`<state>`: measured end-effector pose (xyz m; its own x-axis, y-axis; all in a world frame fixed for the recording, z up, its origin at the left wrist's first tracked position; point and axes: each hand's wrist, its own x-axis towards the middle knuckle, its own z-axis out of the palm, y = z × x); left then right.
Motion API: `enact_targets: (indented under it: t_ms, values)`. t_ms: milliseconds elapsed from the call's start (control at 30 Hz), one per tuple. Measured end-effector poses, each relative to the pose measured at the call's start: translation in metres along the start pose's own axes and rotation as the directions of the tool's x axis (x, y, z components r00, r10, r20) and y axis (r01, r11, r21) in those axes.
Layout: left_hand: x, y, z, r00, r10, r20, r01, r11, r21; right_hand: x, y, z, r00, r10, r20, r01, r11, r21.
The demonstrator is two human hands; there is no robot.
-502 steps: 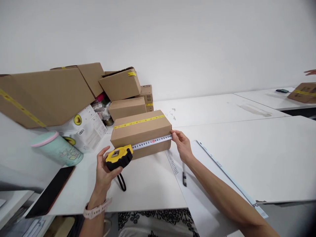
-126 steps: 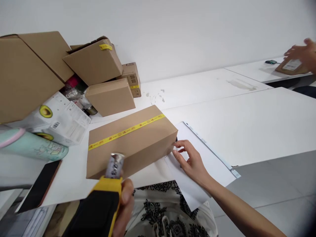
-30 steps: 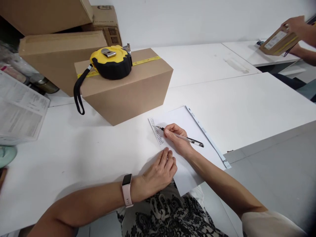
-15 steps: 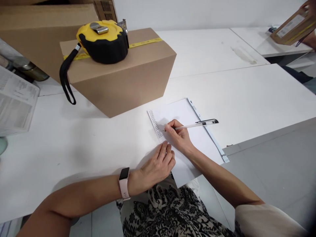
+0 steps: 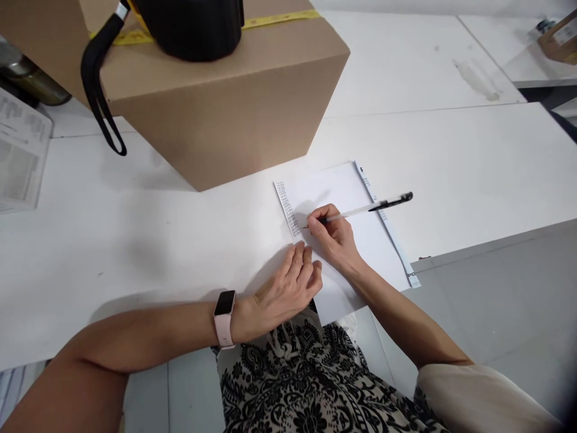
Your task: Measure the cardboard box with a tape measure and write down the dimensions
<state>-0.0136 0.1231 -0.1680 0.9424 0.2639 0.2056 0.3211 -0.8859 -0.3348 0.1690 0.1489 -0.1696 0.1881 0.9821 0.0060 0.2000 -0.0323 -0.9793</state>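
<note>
My right hand (image 5: pixel 336 239) pinches a pen (image 5: pixel 356 211) with a clear barrel and a black clip. Its tip is at the paper, beside rows of small dark handwriting (image 5: pixel 288 210) along the left edge. The white paper pad (image 5: pixel 383 258) lies slanted at the table's front edge, with a light blue strip down its right side and its lower corner overhanging. My left hand (image 5: pixel 288 285) rests flat on the pad's near left edge, fingers stretched out, holding nothing. A smartwatch (image 5: pixel 224 319) with a pink band is on the left wrist.
Beyond the pad a brown cardboard box (image 5: pixel 234 132) stands on the white table (image 5: pixel 148 252). On it sits a black tape measure (image 5: pixel 193 30), its strap hanging down and its yellow blade (image 5: pixel 279 19) across the top. A printed sheet (image 5: pixel 20 156) stands far left; another box (image 5: pixel 561 42) is far right.
The view has tipped downward, so the box and tape measure sit higher. The pen tip has shifted slightly along the writing, and the pen has rolled, its clip now underneath. The left hand stays put.
</note>
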Motion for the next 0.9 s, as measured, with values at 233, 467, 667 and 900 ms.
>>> enact_targets:
  t_ms: [233, 467, 667, 900]
  values:
    - [0.002, -0.002, -0.01, 0.998, -0.019, 0.064, 0.018, 1.0, 0.023, 0.005, 0.013, 0.009, 0.998, 0.013, -0.063, -0.003, 0.987, 0.158]
    - [0.0, 0.005, 0.001, 0.998, -0.062, -0.006, 0.062, 0.998, -0.016, 0.004, 0.008, 0.007, 0.995, -0.054, -0.079, 0.058, 0.997, 0.051]
    - [-0.001, 0.009, 0.005, 0.997, -0.081, 0.0, 0.081, 0.997, -0.018, 0.002, 0.009, 0.008, 0.999, -0.05, -0.019, 0.051, 0.997, 0.053]
    - [-0.001, 0.008, 0.004, 0.997, -0.062, -0.037, 0.062, 0.998, -0.004, -0.006, 0.003, 0.006, 0.999, -0.025, 0.021, 0.026, 0.999, -0.042]
